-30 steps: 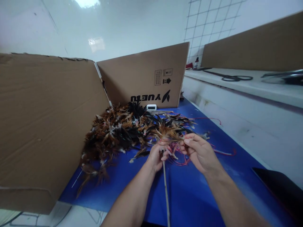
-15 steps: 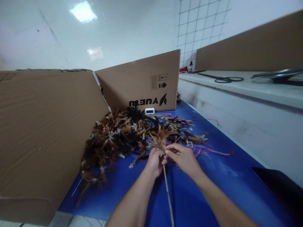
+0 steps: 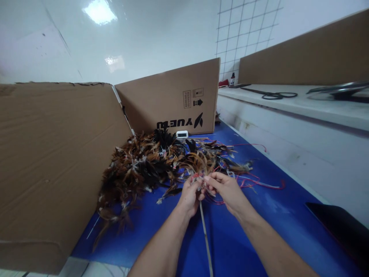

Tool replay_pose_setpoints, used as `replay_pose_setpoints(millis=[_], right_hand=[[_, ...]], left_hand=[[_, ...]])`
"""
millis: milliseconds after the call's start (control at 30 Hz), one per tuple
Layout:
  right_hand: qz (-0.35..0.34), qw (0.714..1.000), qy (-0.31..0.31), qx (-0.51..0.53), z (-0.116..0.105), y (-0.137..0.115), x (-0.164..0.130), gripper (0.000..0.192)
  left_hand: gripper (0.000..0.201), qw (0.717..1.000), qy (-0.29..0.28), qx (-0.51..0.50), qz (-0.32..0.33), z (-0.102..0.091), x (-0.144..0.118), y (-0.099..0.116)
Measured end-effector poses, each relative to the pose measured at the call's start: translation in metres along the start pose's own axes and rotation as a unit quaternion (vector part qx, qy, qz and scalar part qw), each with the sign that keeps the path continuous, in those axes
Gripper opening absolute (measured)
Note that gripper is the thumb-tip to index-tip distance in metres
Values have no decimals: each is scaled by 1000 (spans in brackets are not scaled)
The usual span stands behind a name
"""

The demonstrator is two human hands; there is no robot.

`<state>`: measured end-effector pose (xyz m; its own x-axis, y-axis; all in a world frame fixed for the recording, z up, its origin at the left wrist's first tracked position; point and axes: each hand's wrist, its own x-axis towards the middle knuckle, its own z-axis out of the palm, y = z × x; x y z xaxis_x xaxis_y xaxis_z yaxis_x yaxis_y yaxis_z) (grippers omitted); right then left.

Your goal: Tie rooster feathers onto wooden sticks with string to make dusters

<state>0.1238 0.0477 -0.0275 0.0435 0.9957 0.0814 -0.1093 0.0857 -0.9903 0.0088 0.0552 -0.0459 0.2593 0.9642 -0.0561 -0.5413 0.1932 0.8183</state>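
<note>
Blue spreads across the surface (image 3: 161,234), walled by a plain cardboard panel (image 3: 63,165) on the left and a printed cardboard box (image 3: 167,104) at the far side, with a pale shelf (image 3: 323,105) along the right. Just above the middle of this surface, a thin stick (image 3: 205,231) slants from the near edge up into the left hand (image 3: 188,197), whose grip is curled around its far end. Above the fingers fans a bunch of brown feathers (image 3: 197,163), with a bit of red string (image 3: 196,175) at its base. The grip of the right hand (image 3: 226,188) is narrow, thumb and forefinger pinching at the base of the bunch; whether string lies between them too is too small to tell.

Feathers should weigh almost nothing and bend readily, so the broad, soft tips would crumple under pressure and slide about. Their stiffer root ends look the better place to take hold, pressed flat against the stick. The stick itself seems light and fairly stiff, likely easiest to steady close beneath the bunch. Left of the hands lies a loose feather heap (image 3: 127,169), likely to tangle; loose red strings (image 3: 248,179) trail on the right.
</note>
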Motion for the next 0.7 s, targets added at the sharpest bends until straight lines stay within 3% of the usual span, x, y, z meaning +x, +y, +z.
replay_pose_setpoints(millis=[333, 700], right_hand=[[64, 998, -27, 3, 4, -6, -2, 31], [18, 999, 10, -47, 7, -1, -1, 18]], left_hand=[[14, 999, -3, -26, -24, 1, 0, -1], [36, 999, 19, 19, -26, 6, -5, -6]])
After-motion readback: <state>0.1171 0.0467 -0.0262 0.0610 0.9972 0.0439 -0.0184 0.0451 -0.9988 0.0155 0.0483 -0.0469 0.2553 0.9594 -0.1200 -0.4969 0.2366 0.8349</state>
